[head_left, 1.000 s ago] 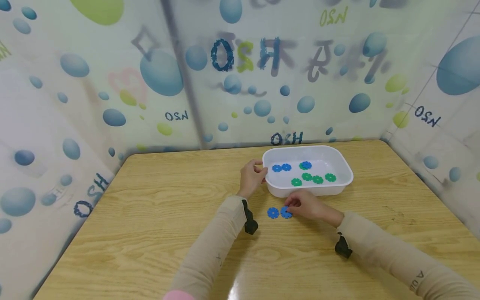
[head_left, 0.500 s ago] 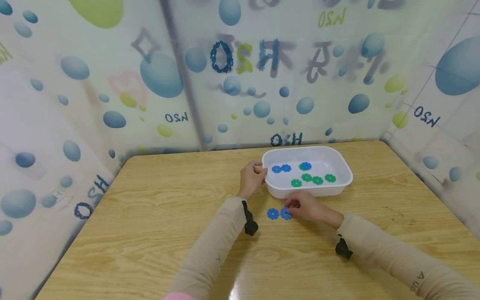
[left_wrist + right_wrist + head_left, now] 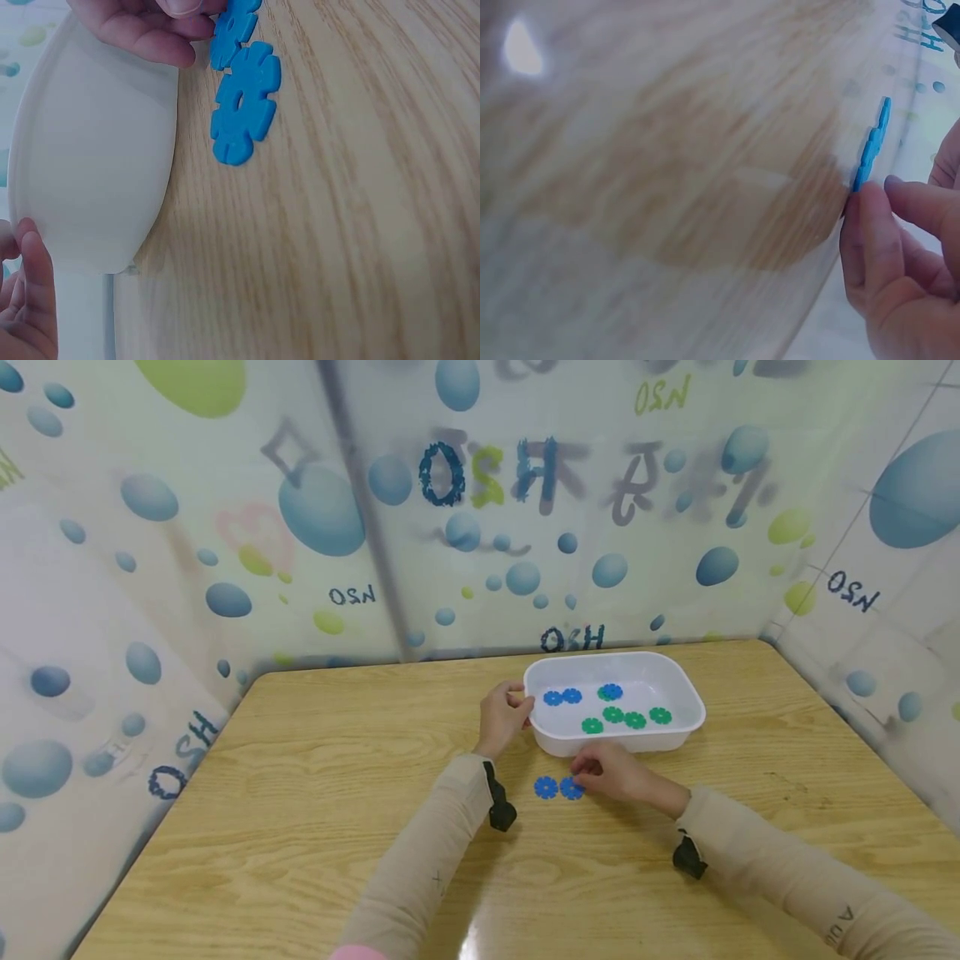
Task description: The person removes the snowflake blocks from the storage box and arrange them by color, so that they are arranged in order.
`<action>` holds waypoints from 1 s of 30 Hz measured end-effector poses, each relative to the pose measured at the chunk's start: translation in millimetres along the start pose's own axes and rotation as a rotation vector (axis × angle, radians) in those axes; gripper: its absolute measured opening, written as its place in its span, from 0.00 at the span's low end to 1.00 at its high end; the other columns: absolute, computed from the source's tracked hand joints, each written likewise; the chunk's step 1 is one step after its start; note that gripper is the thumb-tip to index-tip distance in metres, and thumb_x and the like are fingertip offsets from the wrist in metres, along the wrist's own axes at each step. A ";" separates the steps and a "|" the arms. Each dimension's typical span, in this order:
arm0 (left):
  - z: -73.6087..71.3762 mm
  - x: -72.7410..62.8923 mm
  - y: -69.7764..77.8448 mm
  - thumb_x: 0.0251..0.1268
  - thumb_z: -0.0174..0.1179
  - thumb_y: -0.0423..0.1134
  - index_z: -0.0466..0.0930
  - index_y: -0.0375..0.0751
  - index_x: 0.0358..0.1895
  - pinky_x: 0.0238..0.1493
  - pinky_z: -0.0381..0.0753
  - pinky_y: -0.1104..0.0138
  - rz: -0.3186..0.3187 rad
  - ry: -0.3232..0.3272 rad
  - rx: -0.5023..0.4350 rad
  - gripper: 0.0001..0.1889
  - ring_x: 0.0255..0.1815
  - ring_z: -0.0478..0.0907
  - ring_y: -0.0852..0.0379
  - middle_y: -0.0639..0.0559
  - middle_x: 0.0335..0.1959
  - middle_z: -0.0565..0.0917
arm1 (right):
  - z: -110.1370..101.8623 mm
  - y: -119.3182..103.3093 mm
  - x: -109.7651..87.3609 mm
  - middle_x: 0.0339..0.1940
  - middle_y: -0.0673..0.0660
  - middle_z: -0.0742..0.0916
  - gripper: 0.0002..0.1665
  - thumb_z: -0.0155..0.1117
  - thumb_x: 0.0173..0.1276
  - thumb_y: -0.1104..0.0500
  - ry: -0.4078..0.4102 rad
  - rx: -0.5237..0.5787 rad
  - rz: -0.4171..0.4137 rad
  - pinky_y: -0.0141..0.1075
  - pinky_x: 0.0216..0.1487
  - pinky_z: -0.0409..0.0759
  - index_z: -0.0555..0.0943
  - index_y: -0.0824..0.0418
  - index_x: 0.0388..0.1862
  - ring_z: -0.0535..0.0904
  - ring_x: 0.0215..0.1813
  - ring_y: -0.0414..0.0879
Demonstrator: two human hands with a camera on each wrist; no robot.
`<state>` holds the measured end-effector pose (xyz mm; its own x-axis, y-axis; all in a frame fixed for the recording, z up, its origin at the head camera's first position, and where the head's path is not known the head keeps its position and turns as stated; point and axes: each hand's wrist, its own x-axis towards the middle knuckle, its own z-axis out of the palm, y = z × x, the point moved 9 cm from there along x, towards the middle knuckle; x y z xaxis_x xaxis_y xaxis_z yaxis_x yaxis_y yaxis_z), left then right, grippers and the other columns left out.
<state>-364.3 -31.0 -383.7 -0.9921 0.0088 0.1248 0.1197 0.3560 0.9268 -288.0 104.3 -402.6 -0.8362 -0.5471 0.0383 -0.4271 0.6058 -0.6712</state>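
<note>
In the head view my left hand (image 3: 501, 718) grips the left end of a white plastic tub (image 3: 600, 743), thumb and fingers at its rim. My right hand (image 3: 611, 770) is in front of the tub. Its curled fingertips pinch the near edge of a blue notched interlocking disc (image 3: 571, 790) on the wooden table. Close to its left lies a second blue disc (image 3: 546, 787), and their edges nearly meet. The right wrist view shows the blue disc (image 3: 872, 142) almost edge-on, with thumb and fingertips at its end. In the left wrist view both discs lie beside the tub wall (image 3: 97, 150).
Inside the tub lie several green discs (image 3: 635, 720) and a few blue discs (image 3: 572, 696), one blue overlapping a green. The table (image 3: 315, 793) extends to both sides. A patterned curtain (image 3: 480, 577) hangs behind its back edge.
My right hand has shifted very slightly to the right, and a little more of the blue disc shows. My left hand and the tub have stayed put.
</note>
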 end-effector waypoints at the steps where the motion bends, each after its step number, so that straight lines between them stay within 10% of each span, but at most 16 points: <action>1: 0.0 0.1 -0.1 0.57 0.57 0.33 0.73 0.30 0.49 0.20 0.78 0.72 0.002 0.001 -0.002 0.16 0.24 0.79 0.43 0.46 0.23 0.77 | -0.3 -0.1 -0.2 0.29 0.52 0.81 0.06 0.61 0.57 0.66 0.002 0.000 -0.002 0.30 0.33 0.76 0.79 0.68 0.34 0.74 0.32 0.41; 16: 0.0 -0.4 -0.3 0.58 0.57 0.33 0.73 0.31 0.49 0.20 0.78 0.71 -0.004 -0.004 -0.002 0.16 0.24 0.79 0.43 0.45 0.24 0.76 | -17.0 -16.9 -15.5 0.32 0.53 0.82 0.09 0.59 0.60 0.65 0.004 0.047 -0.035 0.30 0.35 0.77 0.78 0.68 0.39 0.75 0.33 0.41; 30: -0.8 -0.8 0.1 0.57 0.57 0.33 0.73 0.31 0.49 0.23 0.80 0.67 -0.011 0.002 -0.007 0.16 0.18 0.76 0.57 0.46 0.24 0.77 | -86.2 -27.9 -2.3 0.32 0.54 0.83 0.09 0.60 0.60 0.62 0.202 -0.038 -0.010 0.33 0.36 0.77 0.80 0.66 0.38 0.76 0.33 0.44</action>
<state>-363.5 -31.7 -383.4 -0.9933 0.0028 0.1153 0.1090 0.3494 0.9306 -303.8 138.5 -320.1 -0.8822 -0.4283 0.1954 -0.4453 0.6244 -0.6417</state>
